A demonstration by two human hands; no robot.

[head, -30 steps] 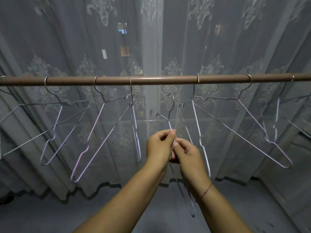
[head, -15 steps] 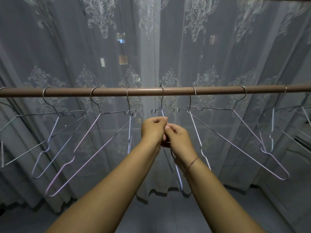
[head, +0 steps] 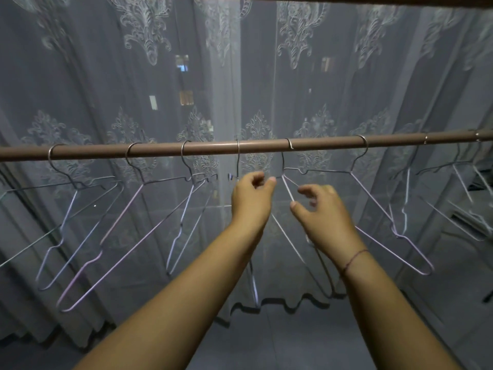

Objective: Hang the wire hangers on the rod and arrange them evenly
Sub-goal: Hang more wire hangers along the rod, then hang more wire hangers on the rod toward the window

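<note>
A brown rod (head: 320,142) runs level across the view with several wire hangers hooked over it. The middle hanger (head: 237,158) hangs by its hook just above my left hand (head: 250,198). That hand is in front of the hanger's neck, with loosely curled fingers and the thumb apart from them. My right hand (head: 322,209) hovers a little to the right and lower. Its fingers are loosely curled round nothing, in front of the neighbouring hanger (head: 373,204). More hangers (head: 128,222) hang to the left at fairly even gaps.
A sheer patterned curtain (head: 133,76) hangs close behind the rod and reaches the floor (head: 266,343). A second brown bar (head: 373,0) crosses the top edge. Further hangers (head: 458,188) crowd the rod's right end.
The middle hanger was lifted and hooked over the rod. My hands, which pinched it together, have come apart, the right one drawing away to the right. The camera has tilted up.
</note>
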